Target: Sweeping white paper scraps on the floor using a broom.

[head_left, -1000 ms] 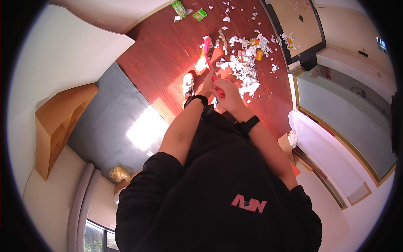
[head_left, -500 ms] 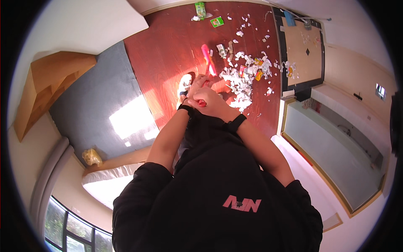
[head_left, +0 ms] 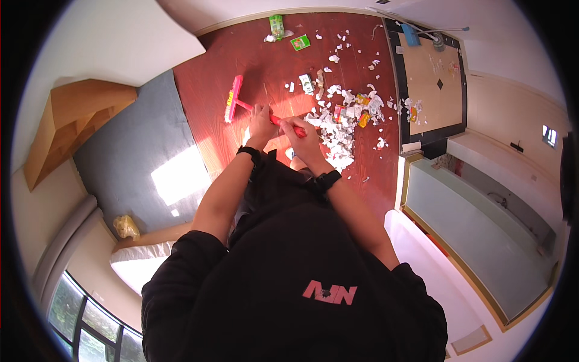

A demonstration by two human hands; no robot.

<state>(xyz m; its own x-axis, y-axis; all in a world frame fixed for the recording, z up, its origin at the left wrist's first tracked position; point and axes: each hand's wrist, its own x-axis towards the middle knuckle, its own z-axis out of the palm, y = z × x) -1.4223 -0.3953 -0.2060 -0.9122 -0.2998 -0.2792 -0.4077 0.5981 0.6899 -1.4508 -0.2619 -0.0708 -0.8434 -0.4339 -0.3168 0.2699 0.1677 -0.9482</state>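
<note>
A broom (head_left: 234, 98) with a pink-red head and red handle reaches out ahead of me to the left, its bristles facing left. My left hand (head_left: 262, 125) is closed round the handle on the side nearer the head. Close to the handle's end, my right hand (head_left: 300, 139) grips it too, and the red tip pokes out past the fingers. Right of my hands a pile of torn white paper scraps (head_left: 335, 136) lies on the reddish wooden floor (head_left: 211, 66). Among the scraps are yellow-orange wrappers (head_left: 364, 119) and a small red packet (head_left: 339, 112).
Farther off lie a green package (head_left: 277, 27), a flat green packet (head_left: 300, 42) and a white-green box (head_left: 306, 84). A blue dustpan (head_left: 411, 34) stands at the back right by a beige tiled area. Left are a grey mat (head_left: 132, 151), a wooden shelf (head_left: 78, 120) and a yellow bag (head_left: 126, 227).
The broom head has swung left, away from the paper pile, and its bristles now face left. Both hands have moved slightly apart along the handle, still gripping it.
</note>
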